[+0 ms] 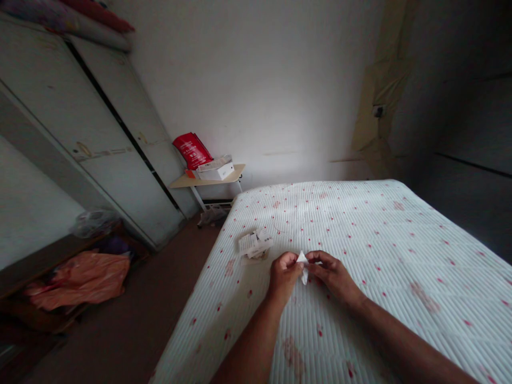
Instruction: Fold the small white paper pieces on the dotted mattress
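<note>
A small folded piece of white paper (pixel 304 274), pointed at its top and bottom, is held between both hands above the bed. My left hand (pixel 285 273) pinches its left side with thumb and fingers. From the right, my right hand (pixel 331 271) grips the opposite side, fingertips close to those of the left. Just left of the hands, several printed paper pieces (pixel 255 242) lie in a loose pile on the white ribbed bed cover (pixel 360 240) with red dots. The fingers hide part of the folded paper.
Beyond the bed's far left corner, a small table (pixel 236 173) bears a red bag (pixel 193 151) and a white box (pixel 218 169). A tall cabinet (pixel 108 128) stands left. An orange plastic bag (pixel 86 280) lies on a low wooden bench (pixel 24 288). A wall socket (pixel 378 111) is at the back.
</note>
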The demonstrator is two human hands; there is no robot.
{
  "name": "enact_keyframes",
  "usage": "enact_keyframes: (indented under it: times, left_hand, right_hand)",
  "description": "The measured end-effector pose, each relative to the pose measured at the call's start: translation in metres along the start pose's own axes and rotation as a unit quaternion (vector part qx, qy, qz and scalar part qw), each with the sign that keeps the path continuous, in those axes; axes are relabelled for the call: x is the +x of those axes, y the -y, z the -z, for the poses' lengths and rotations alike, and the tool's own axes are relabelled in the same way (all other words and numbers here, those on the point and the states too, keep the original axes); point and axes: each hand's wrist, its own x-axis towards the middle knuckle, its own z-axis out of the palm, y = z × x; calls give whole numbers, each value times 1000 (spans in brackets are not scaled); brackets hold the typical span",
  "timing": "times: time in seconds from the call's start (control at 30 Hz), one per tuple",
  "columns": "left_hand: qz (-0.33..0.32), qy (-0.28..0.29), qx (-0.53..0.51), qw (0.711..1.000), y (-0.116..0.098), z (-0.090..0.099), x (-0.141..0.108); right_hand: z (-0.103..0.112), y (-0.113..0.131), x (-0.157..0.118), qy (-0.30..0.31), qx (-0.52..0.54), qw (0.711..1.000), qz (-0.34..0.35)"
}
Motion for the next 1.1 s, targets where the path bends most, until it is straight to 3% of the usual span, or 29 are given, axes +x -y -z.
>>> enact_keyframes:
  times: [0.27,0.6,0.8,1.1]
  left_hand:
    - [13,26,1,1000,1,-2,0]
    - [-12,-9,47,999,12,3,3]
    - [-11,-11,24,1000,9,1,3]
    - [-1,-17,-10,1000,6,0,3]
  right_hand:
    - [-1,2,0,-4,-12,1000,1]
    - [-3,-2,2,-36,-3,999,-16]
    - [-3,2,-1,9,-16,997,-69]
    - [-5,2,-1,-4,-12,996,-84]
